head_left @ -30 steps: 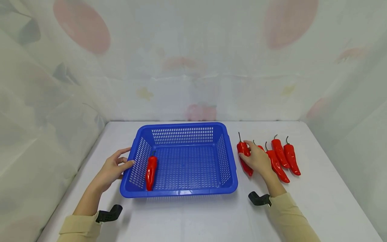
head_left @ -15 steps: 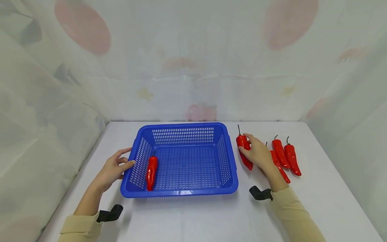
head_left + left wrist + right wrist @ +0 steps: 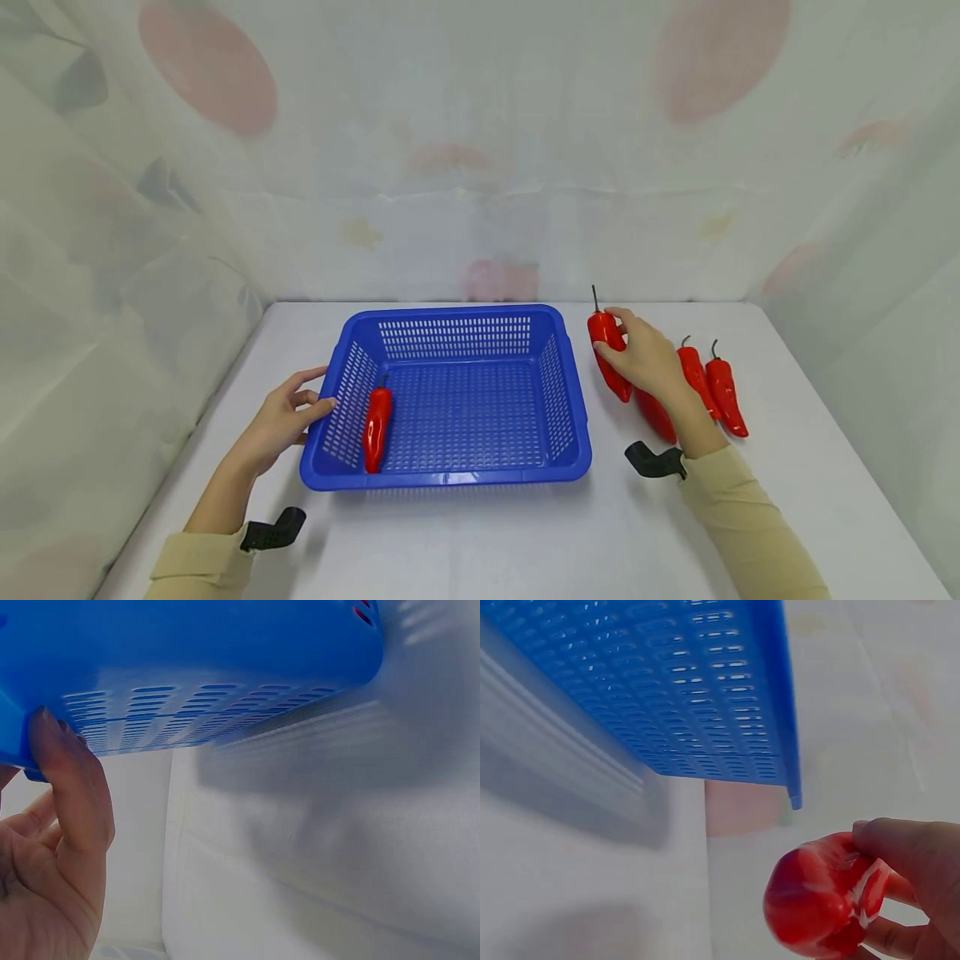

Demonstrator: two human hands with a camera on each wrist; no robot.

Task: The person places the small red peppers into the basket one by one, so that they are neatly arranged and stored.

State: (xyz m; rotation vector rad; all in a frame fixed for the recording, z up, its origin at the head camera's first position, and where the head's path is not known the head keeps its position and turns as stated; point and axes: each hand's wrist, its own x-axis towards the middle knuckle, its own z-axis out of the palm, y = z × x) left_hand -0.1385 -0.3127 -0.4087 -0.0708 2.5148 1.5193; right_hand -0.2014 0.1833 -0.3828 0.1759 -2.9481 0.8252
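A blue perforated plastic basket [image 3: 442,479] sits on the white table, with one red chili pepper [image 3: 377,429] lying along its left side. At the basket's left rim is my left hand [image 3: 277,421], thumb on the rim and fingers outside it; the left wrist view has the fingers [image 3: 71,780] against the blue wall. Just right of the basket, my right hand [image 3: 647,360] pinches another red chili pepper [image 3: 611,371] between thumb and fingers, stem pointing away. The right wrist view shows this pepper's [image 3: 814,896] rounded side, held apart from the basket.
To the right lie more red peppers: one [image 3: 656,414] partly under the right hand and forearm, and two [image 3: 697,382] [image 3: 726,396] side by side beyond. A patterned white cloth [image 3: 480,208] hangs behind the table and along both sides.
My right hand has moved the pepper away toward the table's far edge, lifting it. Its forearm now covers different peppers. The left hand and basket stay put.
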